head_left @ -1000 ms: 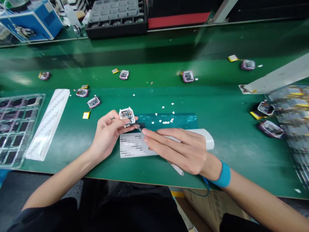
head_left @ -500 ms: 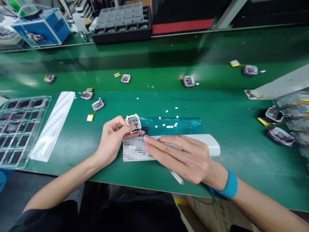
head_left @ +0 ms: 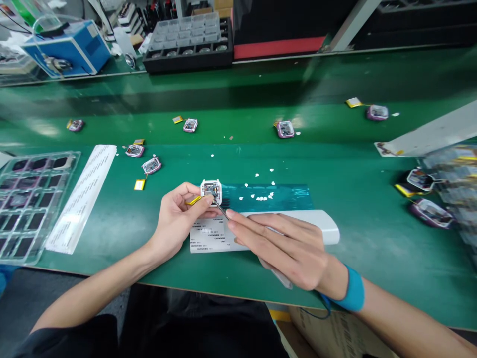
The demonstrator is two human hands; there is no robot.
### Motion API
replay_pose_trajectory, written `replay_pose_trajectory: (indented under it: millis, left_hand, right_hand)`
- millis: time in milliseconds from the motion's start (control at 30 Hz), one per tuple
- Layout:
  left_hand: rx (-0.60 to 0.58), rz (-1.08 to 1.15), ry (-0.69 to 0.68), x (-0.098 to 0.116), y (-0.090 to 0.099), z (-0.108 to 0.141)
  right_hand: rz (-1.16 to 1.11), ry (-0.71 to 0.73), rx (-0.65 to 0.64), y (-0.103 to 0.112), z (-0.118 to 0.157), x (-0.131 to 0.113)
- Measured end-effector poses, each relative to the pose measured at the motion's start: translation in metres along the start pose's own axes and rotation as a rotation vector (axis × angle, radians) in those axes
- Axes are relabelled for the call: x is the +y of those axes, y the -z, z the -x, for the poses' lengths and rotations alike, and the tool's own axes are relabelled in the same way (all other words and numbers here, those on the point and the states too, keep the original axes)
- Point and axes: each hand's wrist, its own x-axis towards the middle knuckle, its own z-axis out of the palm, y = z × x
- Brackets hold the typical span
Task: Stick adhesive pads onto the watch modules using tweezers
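Green bench [head_left: 238, 278] carries 1 blue strip [head_left: 292, 198]

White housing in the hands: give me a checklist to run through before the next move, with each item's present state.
1. White housing held: ok, in the left hand.
2. Tool at the housing: ok, in the right hand, tip at its lower edge.
3. Blue wristband worn: ok, right wrist.
4. Cord connected at its far end: cannot tell.
5. All white dots on the blue film: not ok, some lie on the green bench.
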Motion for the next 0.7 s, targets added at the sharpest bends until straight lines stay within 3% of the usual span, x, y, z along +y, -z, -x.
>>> replay_pose_trajectory:
  millis: [233, 367, 433, 500, 567, 600, 700]
  left_hand:
    - [-0.040, -0.006, -0.009, -0.004, 0.003, 0.000]
    - [-0.031, -0.225, -0.202, 0.001, 0.011, -0.012]
    - [0.068, -0.495, -0.399, 0.014, 0.023, -0.036]
    - [0.243, -0.851, -0.566, 0.034, 0.041, -0.074]
    - [0.393, -1.173, -0.489, 0.057, 0.061, -0.117]
    - [0.422, -1.219, -0.446, 0.067, 0.070, -0.137]
    - [0.413, -1.293, -0.390, 0.086, 0.083, -0.178]
  right_hand:
    - [0.009, 0.004, -0.003, 0.004, -0.005, 0.002]
    - [0.072, 0.035, 0.003, 0.009, -0.008, 0.004]
    - [0.084, 0.061, 0.005, 0.011, -0.009, 0.005]
    - [0.089, 0.091, 0.004, 0.013, -0.011, 0.005]
    - [0.095, 0.109, 0.023, 0.014, -0.012, 0.005]
    - [0.101, 0.113, 0.031, 0.014, -0.013, 0.005]
    - [0.137, 0.112, 0.046, 0.014, -0.014, 0.004]
